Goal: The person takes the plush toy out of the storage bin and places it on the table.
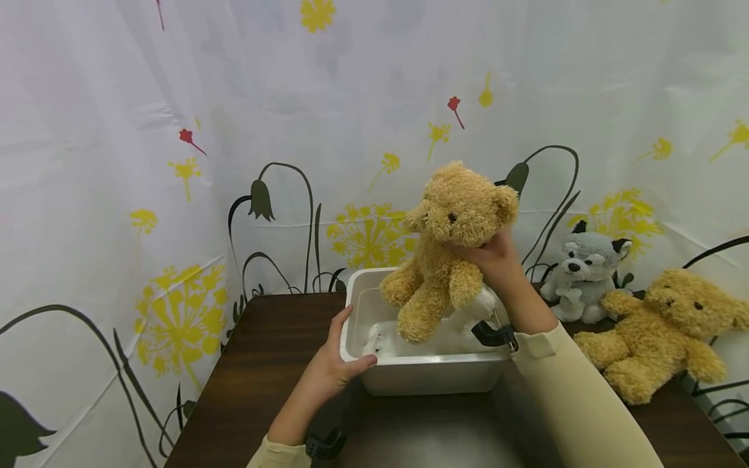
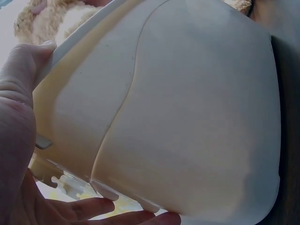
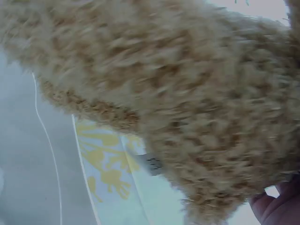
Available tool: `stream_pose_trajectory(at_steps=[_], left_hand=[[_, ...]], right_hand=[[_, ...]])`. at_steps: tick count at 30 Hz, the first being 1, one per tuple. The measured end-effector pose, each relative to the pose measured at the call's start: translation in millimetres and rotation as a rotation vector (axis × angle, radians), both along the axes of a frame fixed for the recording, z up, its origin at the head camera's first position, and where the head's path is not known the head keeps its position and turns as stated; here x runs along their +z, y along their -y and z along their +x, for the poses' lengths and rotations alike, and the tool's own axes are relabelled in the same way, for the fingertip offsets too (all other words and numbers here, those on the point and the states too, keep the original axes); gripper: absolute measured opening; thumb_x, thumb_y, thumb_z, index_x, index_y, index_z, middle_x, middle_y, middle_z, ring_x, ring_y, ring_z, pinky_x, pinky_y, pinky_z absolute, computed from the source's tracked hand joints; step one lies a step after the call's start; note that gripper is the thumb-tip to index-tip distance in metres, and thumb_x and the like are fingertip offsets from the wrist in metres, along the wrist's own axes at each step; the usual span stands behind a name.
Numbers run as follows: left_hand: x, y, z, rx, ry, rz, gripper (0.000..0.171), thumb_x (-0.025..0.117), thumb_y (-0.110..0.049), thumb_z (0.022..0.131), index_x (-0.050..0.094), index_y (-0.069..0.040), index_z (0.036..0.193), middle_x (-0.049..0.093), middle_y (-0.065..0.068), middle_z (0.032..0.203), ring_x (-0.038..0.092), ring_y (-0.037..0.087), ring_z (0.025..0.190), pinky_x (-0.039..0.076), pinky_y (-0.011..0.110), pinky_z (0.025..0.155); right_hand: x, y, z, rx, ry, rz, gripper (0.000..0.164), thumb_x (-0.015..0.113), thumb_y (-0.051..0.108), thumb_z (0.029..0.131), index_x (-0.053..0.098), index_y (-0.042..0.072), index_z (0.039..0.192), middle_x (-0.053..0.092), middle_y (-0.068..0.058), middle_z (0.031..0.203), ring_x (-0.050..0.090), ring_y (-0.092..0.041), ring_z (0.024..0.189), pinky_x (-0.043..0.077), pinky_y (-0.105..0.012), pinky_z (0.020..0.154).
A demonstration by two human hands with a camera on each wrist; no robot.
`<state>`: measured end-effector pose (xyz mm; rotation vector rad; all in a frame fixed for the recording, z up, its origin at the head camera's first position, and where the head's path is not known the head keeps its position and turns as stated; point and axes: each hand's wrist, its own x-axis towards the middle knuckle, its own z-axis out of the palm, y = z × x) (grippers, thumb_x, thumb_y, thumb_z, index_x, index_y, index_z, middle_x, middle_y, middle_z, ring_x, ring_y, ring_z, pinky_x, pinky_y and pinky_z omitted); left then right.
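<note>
Teddy bear (image 1: 434, 276), gripped in right hand (image 1: 497, 261), hangs over a white bin (image 1: 430, 380) — left hand (image 1: 332, 365) clasping its rim (image 1: 435, 359).

You can read no text, brand or number here — the small tag (image 3: 153, 165) at the edge of the held teddy bear (image 3: 187, 93) shows dark marks, too blurred to make out.
</note>
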<state>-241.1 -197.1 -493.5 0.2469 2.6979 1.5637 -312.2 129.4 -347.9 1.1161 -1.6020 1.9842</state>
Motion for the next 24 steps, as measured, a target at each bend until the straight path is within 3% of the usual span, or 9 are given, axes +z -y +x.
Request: stream_pose_trajectory(at_steps=[8, 12, 15, 19, 22, 24], left_hand=[[1.6, 0, 0.5, 0.0, 0.0, 0.009, 0.107, 0.089, -0.04, 0.075, 0.02, -0.045, 0.156, 0.061, 0.026, 0.131, 0.063, 0.031, 0.106, 0.049, 0.04, 0.088], [1.3, -1, -1.1, -0.01, 0.001, -0.005, 0.106, 0.088, -0.041, 0.075, 0.02, -0.043, 0.156, 0.061, 0.025, 0.131, 0.063, 0.032, 0.107, 0.049, 0.041, 0.088], [0.9, -1, -1.8, -0.017, -0.006, -0.027, 0.106, 0.088, -0.043, 0.075, 0.02, -0.043, 0.156, 0.062, 0.024, 0.128, 0.064, 0.032, 0.106, 0.05, 0.042, 0.087], [-0.7, 0, -2.6, -0.015, -0.022, -0.048, 0.105, 0.088, -0.045, 0.075, 0.02, -0.043, 0.156, 0.063, 0.025, 0.126, 0.064, 0.031, 0.103, 0.05, 0.043, 0.086], [-1.5, 1, -2.5, -0.002, -0.03, -0.07, 0.104, 0.088, -0.046, 0.075, 0.021, -0.043, 0.155, 0.064, 0.024, 0.125, 0.064, 0.029, 0.101, 0.049, 0.043, 0.086], [-1.6, 2, -2.8, 0.005, -0.033, -0.068, 0.104, 0.088, -0.045, 0.075, 0.022, -0.043, 0.155, 0.065, 0.025, 0.123, 0.064, 0.029, 0.101, 0.049, 0.043, 0.086]], right_hand=[[-8.8, -8, 2.8, -0.158, 0.073, -0.107, 0.073, 0.073, -0.01, 0.084, 0.043, 0.01, 0.147, 0.052, -0.009, 0.14, 0.054, -0.025, 0.128, 0.05, -0.032, 0.099], [-5.8, -12, 8.1, -0.209, 0.109, -0.217, 0.071, 0.07, -0.006, 0.087, 0.039, 0.013, 0.148, 0.049, -0.01, 0.14, 0.053, -0.026, 0.126, 0.05, -0.032, 0.095], [0.3, -20, 13.2, -0.161, 0.117, -0.392, 0.07, 0.064, -0.009, 0.091, 0.034, 0.016, 0.149, 0.045, -0.013, 0.143, 0.051, -0.028, 0.127, 0.051, -0.036, 0.095], [11.5, -39, 18.1, -0.048, 0.085, -0.606, 0.058, 0.052, -0.003, 0.1, 0.031, 0.022, 0.148, 0.044, -0.013, 0.141, 0.049, -0.027, 0.123, 0.048, -0.042, 0.1], [20.0, -52, 21.9, -0.009, 0.099, -0.685, 0.048, 0.05, 0.008, 0.105, 0.034, 0.021, 0.148, 0.046, -0.011, 0.141, 0.049, -0.026, 0.126, 0.047, -0.044, 0.103], [24.9, -59, 25.0, 0.005, 0.147, -0.724, 0.047, 0.054, 0.006, 0.103, 0.038, 0.019, 0.146, 0.048, -0.01, 0.138, 0.048, -0.027, 0.128, 0.047, -0.045, 0.103]])
